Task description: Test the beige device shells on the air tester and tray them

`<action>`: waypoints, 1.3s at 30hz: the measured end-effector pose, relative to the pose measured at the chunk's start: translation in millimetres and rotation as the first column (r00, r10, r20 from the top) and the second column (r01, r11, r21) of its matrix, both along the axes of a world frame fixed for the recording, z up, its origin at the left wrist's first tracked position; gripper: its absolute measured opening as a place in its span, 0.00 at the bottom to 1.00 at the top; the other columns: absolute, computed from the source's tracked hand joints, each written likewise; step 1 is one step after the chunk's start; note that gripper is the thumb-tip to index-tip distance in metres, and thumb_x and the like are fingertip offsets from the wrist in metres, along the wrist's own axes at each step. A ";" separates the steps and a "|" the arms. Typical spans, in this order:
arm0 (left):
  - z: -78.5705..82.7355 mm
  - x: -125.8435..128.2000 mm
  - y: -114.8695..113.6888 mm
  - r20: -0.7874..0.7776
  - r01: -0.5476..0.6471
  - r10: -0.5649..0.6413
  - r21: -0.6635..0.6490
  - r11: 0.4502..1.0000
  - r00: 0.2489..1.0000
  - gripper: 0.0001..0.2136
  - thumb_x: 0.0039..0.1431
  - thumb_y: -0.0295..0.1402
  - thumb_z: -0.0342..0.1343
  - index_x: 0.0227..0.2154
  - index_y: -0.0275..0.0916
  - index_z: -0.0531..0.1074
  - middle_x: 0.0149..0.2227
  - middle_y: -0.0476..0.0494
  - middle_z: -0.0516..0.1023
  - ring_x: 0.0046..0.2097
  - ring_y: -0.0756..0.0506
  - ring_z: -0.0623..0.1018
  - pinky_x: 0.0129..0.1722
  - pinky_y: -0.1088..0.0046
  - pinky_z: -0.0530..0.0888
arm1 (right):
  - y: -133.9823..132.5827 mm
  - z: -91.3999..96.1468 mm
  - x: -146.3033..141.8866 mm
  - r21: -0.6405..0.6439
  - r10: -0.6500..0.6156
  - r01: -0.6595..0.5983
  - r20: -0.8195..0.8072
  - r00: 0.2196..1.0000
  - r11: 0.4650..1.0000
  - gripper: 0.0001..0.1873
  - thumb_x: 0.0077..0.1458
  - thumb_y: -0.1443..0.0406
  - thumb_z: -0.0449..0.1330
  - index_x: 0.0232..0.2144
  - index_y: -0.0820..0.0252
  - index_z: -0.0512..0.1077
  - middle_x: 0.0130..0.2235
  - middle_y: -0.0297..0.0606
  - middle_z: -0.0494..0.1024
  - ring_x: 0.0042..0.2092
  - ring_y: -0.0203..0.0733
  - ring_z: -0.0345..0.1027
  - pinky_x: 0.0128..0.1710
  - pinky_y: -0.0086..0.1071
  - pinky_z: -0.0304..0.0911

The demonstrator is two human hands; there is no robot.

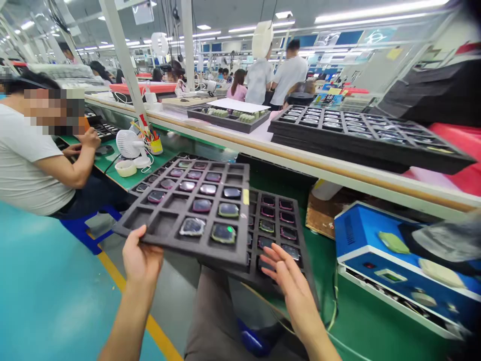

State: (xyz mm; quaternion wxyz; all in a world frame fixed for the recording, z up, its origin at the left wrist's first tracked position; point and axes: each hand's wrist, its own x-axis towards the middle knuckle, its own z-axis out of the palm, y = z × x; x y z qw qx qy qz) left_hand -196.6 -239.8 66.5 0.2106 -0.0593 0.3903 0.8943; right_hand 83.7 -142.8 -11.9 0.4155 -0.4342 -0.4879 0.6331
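Observation:
My left hand (pixel 141 258) grips the near left edge of a black foam tray (pixel 158 220), thumb on top, holding it up over my lap. Its compartments hold several small dark glassy square parts (pixel 223 233); the nearest left cells are bare. My right hand (pixel 289 278) is open with fingers spread, hovering just below the tray's near right corner and over a second black tray (pixel 300 235) of similar parts that lies on the green bench.
A blue machine (pixel 361 235) sits at the right on the green bench (pixel 349 321). Stacked black trays (pixel 368 140) rest on the raised shelf. A seated person (pixel 30 155) works at the left beside a small white fan (pixel 130 145). Other people stand at the back.

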 end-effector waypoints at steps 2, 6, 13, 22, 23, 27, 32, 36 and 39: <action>-9.9 37.9 -11.4 0.067 0.027 -0.025 -0.034 0.999 0.997 0.23 0.56 0.24 0.56 0.54 0.40 0.79 0.39 0.47 0.88 0.37 0.44 0.87 0.39 0.72 0.84 | -2.9 13.5 4.1 -0.143 -0.040 0.020 -0.140 0.989 0.990 0.41 0.57 0.35 0.60 0.63 0.51 0.70 0.61 0.50 0.80 0.60 0.59 0.76 0.61 0.57 0.71; -46.2 107.1 -24.9 0.264 0.217 -0.194 -0.063 0.974 0.945 0.28 0.49 0.29 0.65 0.57 0.41 0.79 0.45 0.42 0.88 0.46 0.35 0.87 0.53 0.57 0.83 | -0.7 21.3 37.5 -0.252 -0.184 0.173 -0.018 0.983 0.952 0.43 0.55 0.37 0.62 0.65 0.52 0.71 0.58 0.43 0.83 0.59 0.60 0.78 0.58 0.51 0.76; -101.3 160.6 -36.5 0.230 0.561 -0.542 -0.020 0.827 0.808 0.39 0.39 0.40 0.77 0.60 0.47 0.77 0.57 0.37 0.83 0.64 0.27 0.77 0.64 0.47 0.74 | 11.4 -21.4 121.5 -0.134 -0.248 0.307 0.338 0.908 0.942 0.44 0.53 0.42 0.68 0.67 0.50 0.71 0.52 0.36 0.87 0.54 0.62 0.82 0.53 0.48 0.80; -124.2 154.9 -48.7 0.188 0.653 -0.630 -0.097 0.751 0.754 0.38 0.43 0.55 0.76 0.58 0.48 0.79 0.56 0.36 0.83 0.66 0.27 0.74 0.66 0.47 0.70 | 11.0 -18.1 117.9 -0.099 -0.294 0.345 0.338 0.894 0.934 0.42 0.48 0.46 0.71 0.63 0.49 0.75 0.49 0.36 0.88 0.53 0.60 0.83 0.56 0.48 0.79; -125.6 149.2 -50.1 0.192 0.647 -0.623 -0.098 0.756 0.758 0.37 0.42 0.59 0.74 0.55 0.47 0.81 0.55 0.36 0.84 0.65 0.27 0.76 0.64 0.47 0.72 | 11.4 -15.4 115.3 -0.137 -0.292 0.352 0.331 0.897 0.926 0.44 0.47 0.45 0.71 0.64 0.51 0.74 0.51 0.37 0.87 0.52 0.60 0.83 0.56 0.48 0.79; -120.7 109.6 -50.6 0.167 0.583 -0.560 -0.156 0.797 0.811 0.35 0.44 0.67 0.68 0.45 0.43 0.83 0.48 0.36 0.86 0.57 0.28 0.81 0.54 0.51 0.79 | 12.4 -8.8 105.8 -0.244 -0.308 0.381 0.290 0.906 0.892 0.50 0.43 0.44 0.71 0.66 0.53 0.72 0.60 0.39 0.82 0.54 0.61 0.81 0.54 0.47 0.79; -99.8 59.4 -33.4 0.025 0.527 -0.551 -0.330 0.783 0.834 0.31 0.47 0.60 0.70 0.47 0.43 0.78 0.40 0.42 0.84 0.39 0.42 0.81 0.36 0.68 0.79 | 15.9 -7.6 100.9 -0.206 -0.313 0.374 0.274 0.909 0.904 0.52 0.43 0.44 0.71 0.68 0.53 0.69 0.62 0.41 0.80 0.58 0.62 0.78 0.56 0.48 0.77; -86.4 48.7 -20.7 -0.058 0.535 -0.660 -0.534 0.655 0.749 0.32 0.45 0.55 0.74 0.48 0.41 0.76 0.37 0.45 0.81 0.33 0.45 0.78 0.29 0.73 0.74 | 16.5 -8.3 101.5 -0.194 -0.317 0.382 0.297 0.901 0.903 0.51 0.41 0.44 0.71 0.66 0.54 0.71 0.61 0.40 0.81 0.61 0.63 0.76 0.61 0.49 0.73; -80.5 49.2 -17.8 -0.084 0.524 -0.715 -0.621 0.582 0.694 0.31 0.45 0.52 0.75 0.47 0.39 0.75 0.32 0.46 0.80 0.32 0.45 0.78 0.30 0.73 0.72 | 15.2 -13.9 105.0 -0.175 -0.317 0.396 0.355 0.879 0.901 0.49 0.43 0.42 0.70 0.65 0.53 0.72 0.62 0.40 0.80 0.62 0.63 0.74 0.64 0.50 0.69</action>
